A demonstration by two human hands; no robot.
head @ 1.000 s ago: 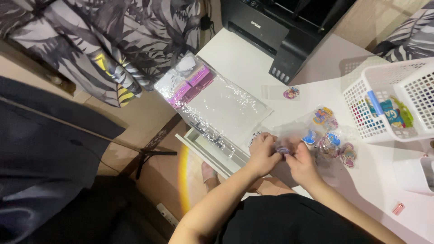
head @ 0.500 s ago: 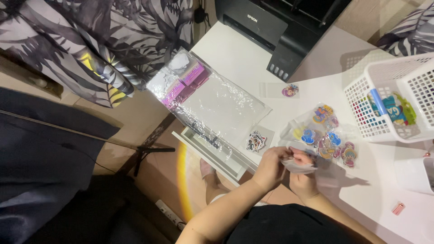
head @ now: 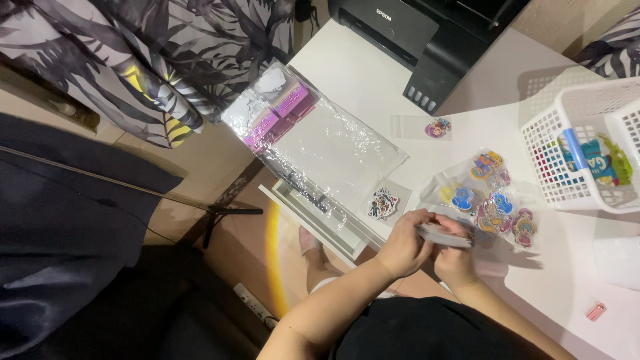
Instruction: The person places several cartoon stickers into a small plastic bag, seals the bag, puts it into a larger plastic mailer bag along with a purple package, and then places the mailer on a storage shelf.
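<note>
White tabletop fills the scene ahead of me, with a black printer at its far end and leaf-patterned cloth hanging beyond its left edge. My left hand and right hand meet at the near edge of the table, both pinched on a small clear sleeve that I hold flat between them, just above the surface. My fingers are closed on it from either side; what lies inside the sleeve I cannot tell.

Just beyond my hands lies a loose pile of colourful stickers in clear wrappers. One sticker pack sits by itself to the left of the pile, and another single sticker lies farther off, near the printer. A big crinkled plastic bag with pink packets in it lies along the table's left side, over an open drawer. A white mesh basket stands to the right, holding coloured items. A small pink clip lies near the right corner.
</note>
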